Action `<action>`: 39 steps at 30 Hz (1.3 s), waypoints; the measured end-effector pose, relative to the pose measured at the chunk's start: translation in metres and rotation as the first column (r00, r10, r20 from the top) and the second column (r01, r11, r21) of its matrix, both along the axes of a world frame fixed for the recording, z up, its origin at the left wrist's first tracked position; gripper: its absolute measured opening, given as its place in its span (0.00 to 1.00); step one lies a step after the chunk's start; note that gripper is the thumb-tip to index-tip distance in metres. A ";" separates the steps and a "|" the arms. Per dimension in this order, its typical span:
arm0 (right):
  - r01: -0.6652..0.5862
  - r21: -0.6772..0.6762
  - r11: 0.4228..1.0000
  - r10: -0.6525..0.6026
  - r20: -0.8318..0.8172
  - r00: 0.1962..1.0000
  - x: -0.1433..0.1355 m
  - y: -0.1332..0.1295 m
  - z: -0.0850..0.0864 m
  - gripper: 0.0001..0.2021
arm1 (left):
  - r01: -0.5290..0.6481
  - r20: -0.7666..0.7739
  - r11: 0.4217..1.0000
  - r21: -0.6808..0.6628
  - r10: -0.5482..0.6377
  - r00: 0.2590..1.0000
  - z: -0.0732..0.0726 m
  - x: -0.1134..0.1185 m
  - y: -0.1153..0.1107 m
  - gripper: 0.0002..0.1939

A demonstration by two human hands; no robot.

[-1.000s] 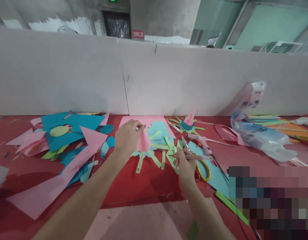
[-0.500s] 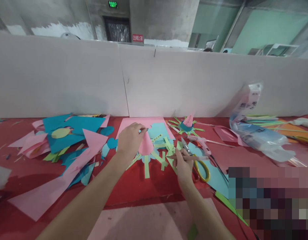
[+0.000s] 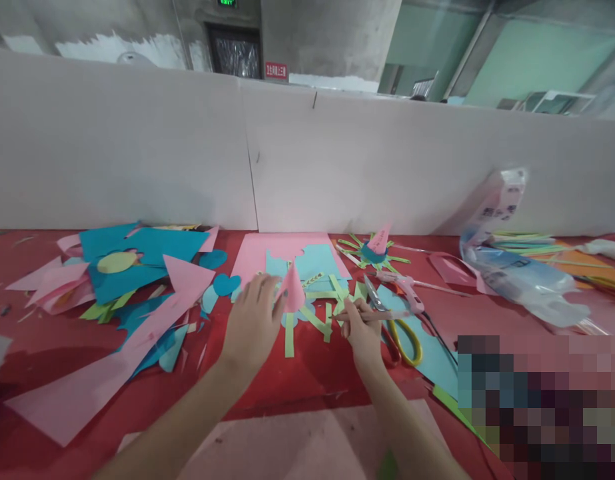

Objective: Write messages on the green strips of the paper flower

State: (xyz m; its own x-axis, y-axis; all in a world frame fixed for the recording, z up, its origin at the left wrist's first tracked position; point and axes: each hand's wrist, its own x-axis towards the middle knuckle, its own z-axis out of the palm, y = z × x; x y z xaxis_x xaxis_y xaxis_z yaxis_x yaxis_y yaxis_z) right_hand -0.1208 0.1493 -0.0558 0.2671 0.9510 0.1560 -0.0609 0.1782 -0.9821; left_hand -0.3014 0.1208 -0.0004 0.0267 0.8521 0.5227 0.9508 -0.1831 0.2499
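A pink paper cone [image 3: 294,291] stands on a pale blue scalloped paper piece [image 3: 307,312] with light green strips radiating from it; one green strip [image 3: 289,337] points toward me. My left hand [image 3: 252,320] lies just left of the cone, fingers stretched out, holding nothing; whether the thumb touches the cone I cannot tell. A slim pen [image 3: 387,315] is gripped in my right hand [image 3: 362,330], its tip pointing left over the green strips. Right beside that hand lie scissors [image 3: 406,343] with yellow and red handles.
A finished-looking pink cone [image 3: 380,240] on a blue, green-rayed base stands at the back. Near it lie a pink glue gun [image 3: 410,293] and a plastic bag [image 3: 522,273]. Blue paper scraps [image 3: 152,257] and a long pink offcut [image 3: 117,373] cover the left. A white partition [image 3: 137,147] runs behind.
My left hand has let go of the cone's tip and moved down and left, its fingers opening. The cone stays standing. My right hand with the pen is nearly unchanged.
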 end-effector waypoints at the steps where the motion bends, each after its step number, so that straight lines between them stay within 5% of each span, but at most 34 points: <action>1: -0.028 -0.009 1.000 0.028 0.014 1.000 -0.001 0.001 -0.002 0.17 | 0.013 -0.038 0.999 -0.041 -0.015 0.999 -0.011 0.001 -0.009 0.14; 5: -0.150 -0.098 0.984 0.159 0.087 0.984 -0.009 0.001 -0.010 0.17 | 0.036 -0.172 0.985 -0.168 -0.065 0.983 -0.055 0.007 -0.037 0.20; 9: -0.192 -0.111 0.975 0.206 0.130 0.970 -0.012 -0.001 -0.012 0.17 | 0.040 -0.249 0.978 -0.205 -0.091 0.964 -0.076 0.011 -0.047 0.23; 23: -0.078 -0.044 0.996 0.087 0.243 0.966 -0.015 -0.008 -0.003 0.16 | 0.133 -0.224 0.973 -0.186 -0.174 0.959 -0.080 0.018 -0.056 0.27; 33: -0.137 -0.012 0.990 0.136 0.257 0.957 -0.041 -0.007 0.017 0.13 | 0.130 -0.258 0.970 -0.204 -0.181 0.949 -0.079 0.022 -0.055 0.26; 39: -0.116 0.004 0.993 0.107 0.344 0.933 -0.054 -0.006 0.006 0.14 | 0.147 -0.228 0.970 -0.195 -0.190 0.955 -0.080 0.023 -0.060 0.26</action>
State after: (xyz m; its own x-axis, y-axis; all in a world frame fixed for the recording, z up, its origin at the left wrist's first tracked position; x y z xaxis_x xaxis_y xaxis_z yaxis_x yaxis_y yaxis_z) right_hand -0.1750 0.1433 -0.0496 0.0857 0.9664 0.2424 0.2581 0.2135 -0.9422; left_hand -0.2784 0.0608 -0.0807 0.2859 0.9009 0.3266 0.9455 -0.3206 0.0568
